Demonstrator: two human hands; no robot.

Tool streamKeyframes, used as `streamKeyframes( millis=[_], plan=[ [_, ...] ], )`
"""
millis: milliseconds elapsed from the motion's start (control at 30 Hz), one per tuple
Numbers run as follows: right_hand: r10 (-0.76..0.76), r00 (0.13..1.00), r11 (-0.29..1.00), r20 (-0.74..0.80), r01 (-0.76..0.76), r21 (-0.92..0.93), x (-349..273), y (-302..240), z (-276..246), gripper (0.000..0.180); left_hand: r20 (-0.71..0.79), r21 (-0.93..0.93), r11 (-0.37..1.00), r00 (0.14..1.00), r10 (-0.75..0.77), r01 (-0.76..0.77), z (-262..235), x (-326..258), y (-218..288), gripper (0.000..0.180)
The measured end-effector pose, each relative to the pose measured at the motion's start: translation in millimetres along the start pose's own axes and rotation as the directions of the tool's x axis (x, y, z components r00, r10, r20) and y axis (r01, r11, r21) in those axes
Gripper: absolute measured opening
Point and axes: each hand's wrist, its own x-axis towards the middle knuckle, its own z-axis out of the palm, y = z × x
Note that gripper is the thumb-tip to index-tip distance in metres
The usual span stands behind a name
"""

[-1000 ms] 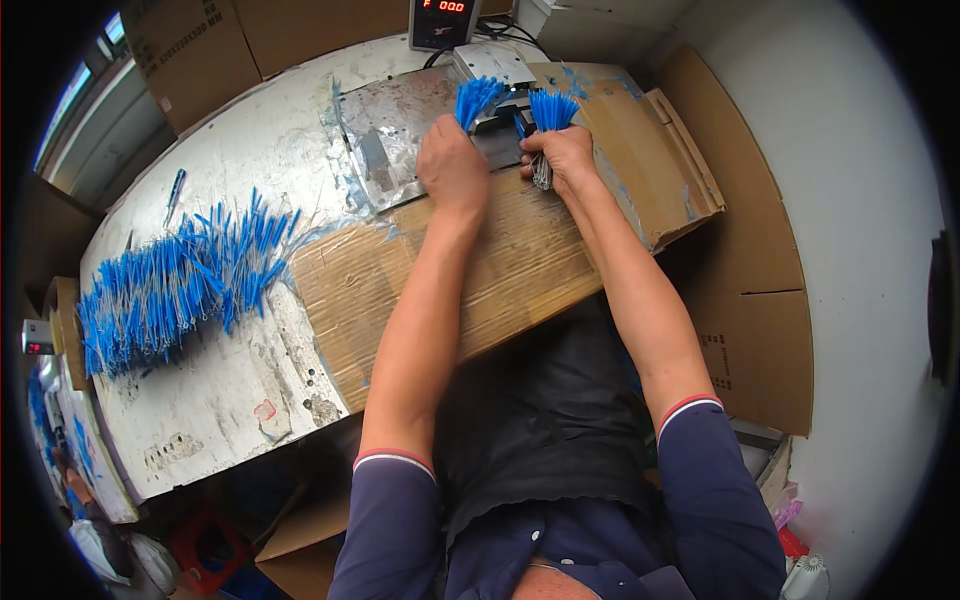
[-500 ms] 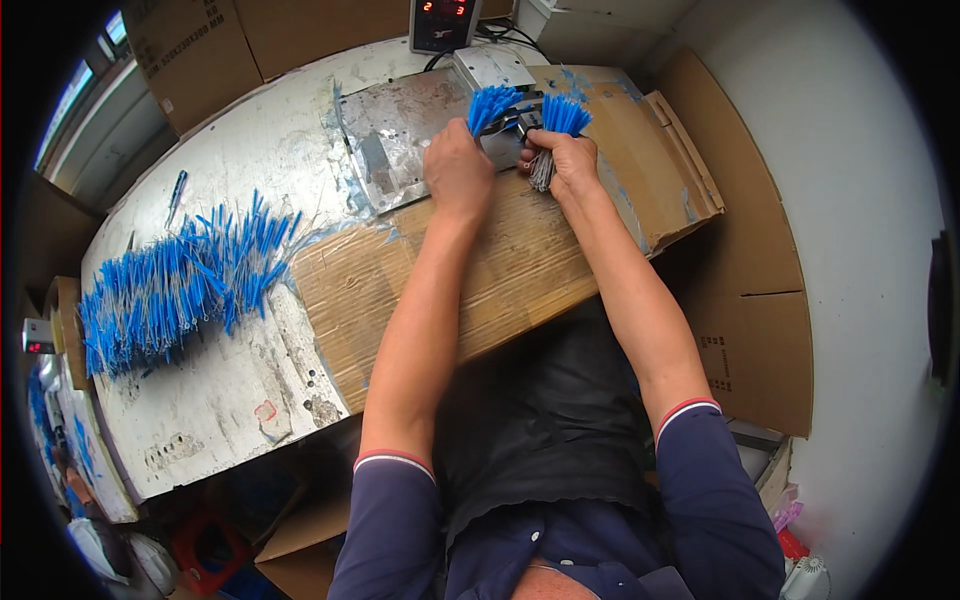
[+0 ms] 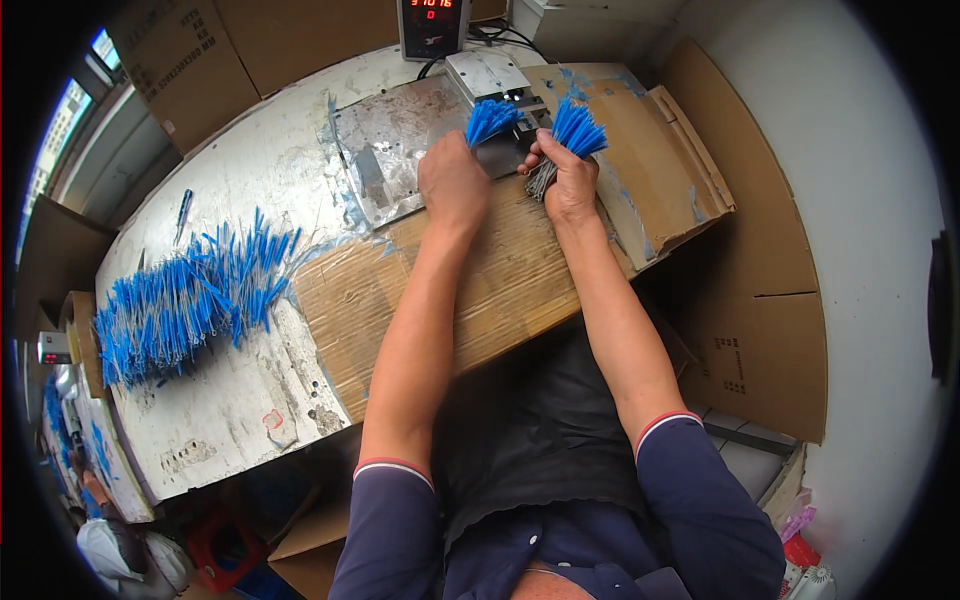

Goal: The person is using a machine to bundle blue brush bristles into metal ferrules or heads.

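My left hand (image 3: 455,182), slightly blurred, is closed round a bundle of thin blue-ended wires (image 3: 490,121), whose blue ends fan out above the fist. To its right, my right hand (image 3: 570,180) grips a second bundle of blue-ended wires (image 3: 578,130). Its blue ends point up and away, and its bare grey wire ends (image 3: 540,180) stick out below the thumb side. Just beyond both hands sits a small metal device (image 3: 490,76) with dark fittings at its near side, partly hidden by the bundles. The right fingertips are close to these fittings; contact is unclear.
A large heap of the same blue-ended wires (image 3: 190,300) lies on the white worktable (image 3: 230,420) at left, near a pen (image 3: 183,215). Flattened cardboard (image 3: 430,290) covers the table's near edge. A metal plate (image 3: 390,140) and a red-digit display (image 3: 432,28) are farther back.
My right hand's bundle has moved slightly right and away from the metal device, its blue ends tilting right. The left hand has shifted slightly. The display's digits have changed.
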Motion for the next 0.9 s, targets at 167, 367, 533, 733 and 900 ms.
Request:
streamKeyframes(
  millis=[167,367,533,733,900],
  plan=[
    [-0.076,0.996,0.997,0.048,0.076,-0.001,-6.4,-1.8,1.1,0.019,0.003,0.033,0.999,0.999,-0.033,0.033,1.1,-0.6,1.3,0.011],
    [-0.097,0.994,0.995,0.055,0.097,-0.010,-8.7,-3.1,-6.5,0.026,0.045,-0.003,0.970,0.969,-0.242,0.243,-8.0,-3.6,10.9,0.013],
    [-0.090,0.993,0.996,0.080,0.088,0.028,-4.7,-5.9,-0.7,0.029,0.135,-0.296,0.928,0.972,-0.193,0.225,-16.2,-0.7,-12.6,0.019],
    [-0.057,0.997,0.997,0.061,0.054,0.053,2.9,-13.4,-1.2,0.024,0.352,-0.359,0.892,0.925,-0.145,0.276,-22.4,3.2,3.0,0.017],
    [-0.069,0.988,0.997,0.140,0.073,-0.026,9.8,-13.9,2.7,0.022,0.448,-0.304,0.920,0.889,-0.092,0.249,-26.1,8.9,-3.0,0.017]
  ],
)
